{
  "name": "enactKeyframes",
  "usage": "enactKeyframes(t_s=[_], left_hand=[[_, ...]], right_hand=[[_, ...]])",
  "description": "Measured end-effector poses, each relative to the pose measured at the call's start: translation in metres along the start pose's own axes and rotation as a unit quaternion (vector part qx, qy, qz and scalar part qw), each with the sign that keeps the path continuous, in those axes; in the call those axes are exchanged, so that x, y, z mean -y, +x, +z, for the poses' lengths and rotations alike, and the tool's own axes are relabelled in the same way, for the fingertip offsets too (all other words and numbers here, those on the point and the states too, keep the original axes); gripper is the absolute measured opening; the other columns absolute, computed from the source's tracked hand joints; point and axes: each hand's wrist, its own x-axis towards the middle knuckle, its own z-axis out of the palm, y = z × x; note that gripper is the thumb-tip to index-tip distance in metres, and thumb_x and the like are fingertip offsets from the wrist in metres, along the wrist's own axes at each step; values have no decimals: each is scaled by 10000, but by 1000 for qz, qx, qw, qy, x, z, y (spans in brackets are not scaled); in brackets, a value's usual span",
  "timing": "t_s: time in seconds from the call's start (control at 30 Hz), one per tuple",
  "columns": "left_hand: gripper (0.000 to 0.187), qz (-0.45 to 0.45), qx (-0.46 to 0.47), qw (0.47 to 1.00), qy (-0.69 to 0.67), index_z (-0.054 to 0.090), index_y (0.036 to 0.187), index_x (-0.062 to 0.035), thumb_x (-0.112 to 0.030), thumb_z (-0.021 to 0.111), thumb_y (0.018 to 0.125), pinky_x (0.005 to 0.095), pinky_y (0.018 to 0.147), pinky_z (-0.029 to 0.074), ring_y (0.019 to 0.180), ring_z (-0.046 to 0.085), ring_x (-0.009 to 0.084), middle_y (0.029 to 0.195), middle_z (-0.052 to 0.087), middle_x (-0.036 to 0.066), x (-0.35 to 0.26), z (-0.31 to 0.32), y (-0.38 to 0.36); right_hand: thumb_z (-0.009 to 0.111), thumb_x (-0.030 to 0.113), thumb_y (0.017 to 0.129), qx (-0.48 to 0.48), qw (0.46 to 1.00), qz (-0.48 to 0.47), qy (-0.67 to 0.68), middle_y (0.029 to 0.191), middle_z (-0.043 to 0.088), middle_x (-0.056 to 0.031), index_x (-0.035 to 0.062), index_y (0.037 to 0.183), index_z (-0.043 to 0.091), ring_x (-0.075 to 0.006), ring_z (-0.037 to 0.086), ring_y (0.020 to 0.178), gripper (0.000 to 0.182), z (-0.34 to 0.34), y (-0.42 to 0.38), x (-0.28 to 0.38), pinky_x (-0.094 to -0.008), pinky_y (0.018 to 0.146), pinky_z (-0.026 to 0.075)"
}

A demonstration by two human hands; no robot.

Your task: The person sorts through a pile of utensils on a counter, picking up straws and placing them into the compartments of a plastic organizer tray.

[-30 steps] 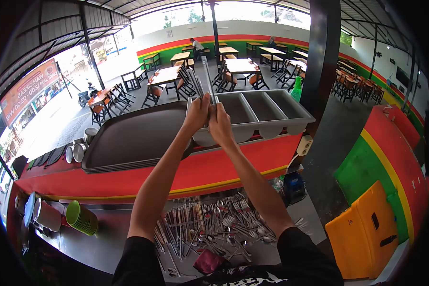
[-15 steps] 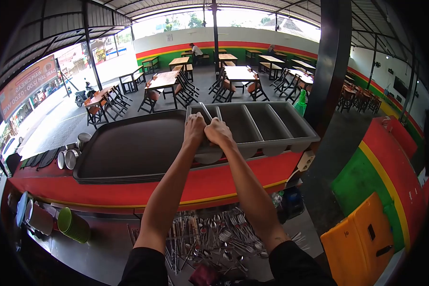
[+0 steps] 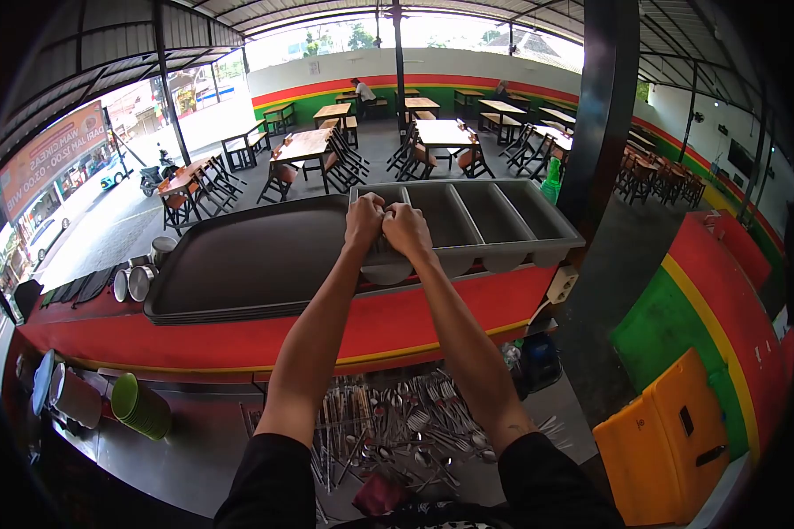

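Observation:
A grey cutlery tray with several long compartments sits on the red counter. Over its leftmost section, my left hand and my right hand are side by side, nearly touching. Both have their fingers curled closed; whatever lies in them is hidden from this angle. The tray's other sections to the right show bare bottoms. Just left of my hands lies a stack of dark serving trays. Below the counter, between my forearms, many loose spoons, forks and chopsticks are spread on a metal surface.
A green bottle stands behind the cutlery tray, near a black post. Metal cups sit at the left; green baskets are lower down. An orange box stands at lower right. Tables and two seated people are beyond.
Both hands have shifted slightly up and drawn their fingers in over the left compartment. The view has moved a little; the cutlery tray stays on the counter.

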Motion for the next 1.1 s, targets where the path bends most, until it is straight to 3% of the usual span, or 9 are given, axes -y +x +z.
enactKeyframes(t_s=[0.23,0.4,0.53,0.63,0.77,0.83,0.93,1.03,1.1], left_hand=[[169,14,-170,955,-241,673,886,17,-11,508,867,288,750,506,795,664,158,854,705,100,-42,-56,-49],[199,11,-138,936,-324,646,933,-2,-7,450,901,270,774,487,872,631,125,924,675,59,-63,-120,-156],[206,-51,-132,929,-342,635,928,20,-1,432,903,260,741,473,840,611,106,890,664,61,-66,-155,-280],[189,-177,-95,926,-319,635,947,20,-42,460,915,267,745,481,829,617,117,877,659,60,-45,-161,-379],[162,-297,-71,894,-327,636,954,20,-65,504,916,268,741,490,805,621,123,876,660,56,-3,-146,-485],[151,-314,-62,895,-310,637,953,17,-62,514,917,265,739,490,805,620,124,879,661,56,2,-153,-511],[150,-321,-113,876,-342,609,1020,18,-75,525,938,272,749,497,817,625,131,889,666,65,19,-165,-530],[183,-331,-164,862,-346,573,1079,26,-96,523,953,277,760,506,824,632,139,901,670,77,42,-181,-546],[201,-394,-171,848,-312,561,1100,31,-101,515,956,282,758,510,818,638,150,925,668,100,51,-195,-545]], right_hand=[[452,255,892,67,992,-102,19,925,665,-272,30,963,700,-423,632,948,342,2,2,-8,-474,879,488],[426,285,914,36,994,-33,97,870,697,-195,60,907,714,-393,660,886,365,4,8,-10,-464,851,495],[417,334,930,159,983,-34,-81,840,710,-136,71,872,711,-348,659,932,399,7,13,-1,-433,881,485],[427,367,934,209,952,-108,-193,1173,617,-234,28,1013,698,-400,571,1124,441,32,43,-19,-438,977,449],[434,370,936,252,937,-50,-236,1259,546,-289,-34,1162,613,-421,514,1199,496,25,33,6,-443,1028,411],[461,397,922,218,951,-50,-212,1278,530,-293,-56,1215,563,-431,503,1210,549,38,44,2,-452,1033,405],[500,345,907,49,986,-76,-139,1069,661,-229,12,921,694,-376,634,1026,385,36,16,35,-444,888,487],[551,175,917,-113,962,-228,102,991,694,-147,32,1064,646,-276,673,925,226,33,-54,62,-367,810,507],[530,242,976,-43,935,-218,276,923,684,-103,0,1035,641,-174,652,899,272,41,-128,69,-302,793,501]])
